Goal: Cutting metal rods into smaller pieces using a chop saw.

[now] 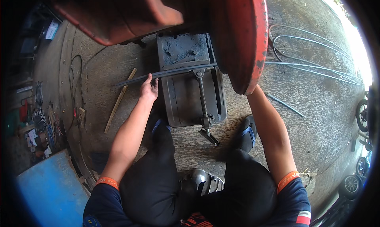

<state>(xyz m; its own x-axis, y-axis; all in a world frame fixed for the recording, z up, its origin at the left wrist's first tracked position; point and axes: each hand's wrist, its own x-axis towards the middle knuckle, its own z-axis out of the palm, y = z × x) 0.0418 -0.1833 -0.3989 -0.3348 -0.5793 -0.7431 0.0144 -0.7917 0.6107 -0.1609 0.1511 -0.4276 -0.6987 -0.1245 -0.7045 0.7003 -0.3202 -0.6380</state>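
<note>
A cut-off saw stands on the floor before me, its red blade guard (253, 41) filling the upper middle of the view. Across its grey base (174, 104) lies a bundle of thin metal bars (170, 72), set at the clamp. My left hand (149, 87) is closed around the bars left of the base, thumb and fingers pinching them. The clamp's threaded screw (201, 90) runs toward me and ends in a crank handle (209, 136). My right forearm (269, 120) reaches up behind the red guard, which hides the right hand and whatever it touches.
A wooden strip (120, 102) lies left of the saw, and a short metal rod (284, 104) lies right. Long looped rods (316, 66) spread over the right floor. A blue panel (53, 189) is at lower left; wheels (351, 185) stand along the right edge.
</note>
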